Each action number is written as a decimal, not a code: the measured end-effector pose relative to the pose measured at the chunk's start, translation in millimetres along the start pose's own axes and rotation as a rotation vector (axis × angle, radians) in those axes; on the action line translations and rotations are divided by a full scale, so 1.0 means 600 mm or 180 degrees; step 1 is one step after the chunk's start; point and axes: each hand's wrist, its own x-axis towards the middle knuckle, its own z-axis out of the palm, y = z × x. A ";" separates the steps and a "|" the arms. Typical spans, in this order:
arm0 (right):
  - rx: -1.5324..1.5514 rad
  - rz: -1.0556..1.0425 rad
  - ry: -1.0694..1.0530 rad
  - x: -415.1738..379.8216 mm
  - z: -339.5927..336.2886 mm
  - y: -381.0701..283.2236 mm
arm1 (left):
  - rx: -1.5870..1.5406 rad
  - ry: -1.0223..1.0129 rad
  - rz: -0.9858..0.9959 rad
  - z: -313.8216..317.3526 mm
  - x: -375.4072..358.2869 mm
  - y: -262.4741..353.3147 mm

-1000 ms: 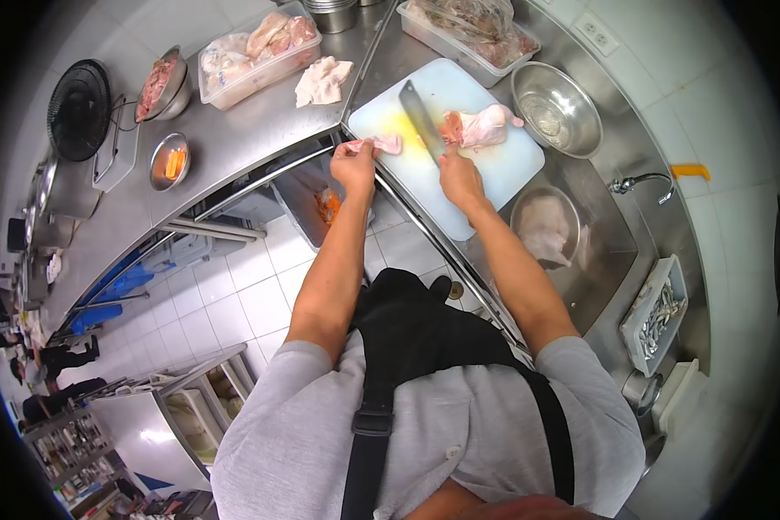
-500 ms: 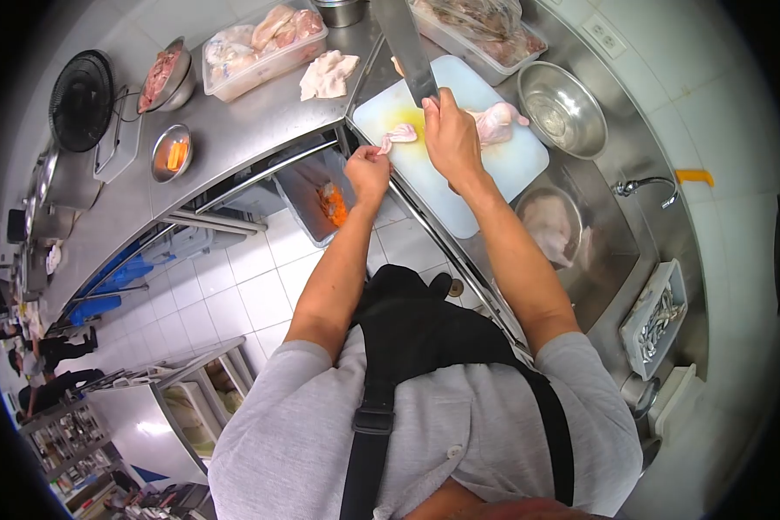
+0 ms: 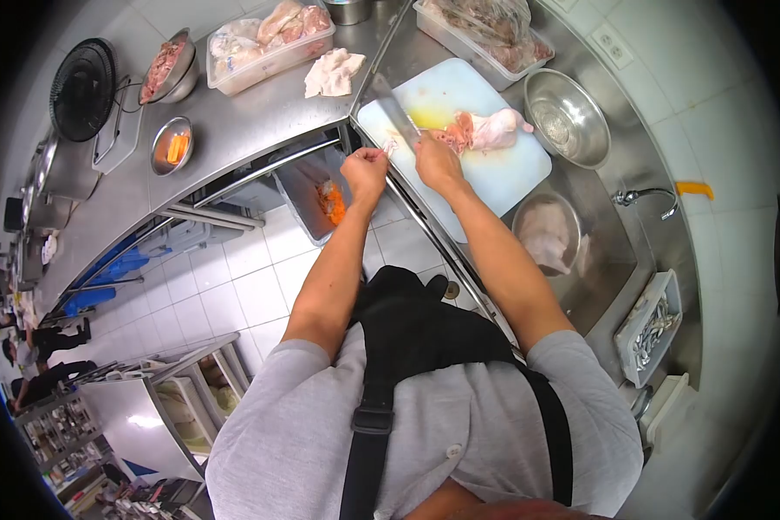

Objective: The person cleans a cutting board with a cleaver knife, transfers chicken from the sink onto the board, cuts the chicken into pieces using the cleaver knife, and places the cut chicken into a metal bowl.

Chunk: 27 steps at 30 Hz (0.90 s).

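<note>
A pale chicken piece [image 3: 495,131] with pink cut flesh at its left end lies on the white cutting board [image 3: 516,180]. My right hand [image 3: 438,163] is closed around the handle of a cleaver [image 3: 397,110], its broad blade low over the board's left part. My left hand [image 3: 366,175] is at the board's left edge, fingers pinched on the end of a small strip of chicken [image 3: 391,146]. The blade partly hides that strip. Yellowish liquid is smeared on the board behind the blade.
Tubs of raw meat [image 3: 273,57] and bagged meat [image 3: 494,52] stand at the back. A steel bowl [image 3: 568,117] is right of the board; another bowl with meat [image 3: 546,232] sits in the sink. Below the counter edge is a grey bin [image 3: 302,195] with orange scraps.
The cleaver has come down from its raised position towards the board's left side. More pink flesh shows on the chicken piece. My left hand stays near the board's left edge.
</note>
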 end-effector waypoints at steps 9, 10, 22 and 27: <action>0.0860 0.0170 0.0694 -0.087 -0.084 0.059 | 0.0440 0.0308 -0.0632 -0.129 0.033 -0.065; 0.0990 0.0206 0.0792 -0.112 -0.099 0.076 | 0.0980 0.0518 0.0014 -0.127 0.046 -0.096; 0.3721 0.1988 -0.0211 -0.359 -0.095 0.191 | 0.2361 -0.2151 0.2535 0.138 0.026 0.129; 0.3928 0.1780 -0.0494 -0.350 -0.045 0.169 | 0.1297 -0.2219 0.2436 0.148 -0.035 0.083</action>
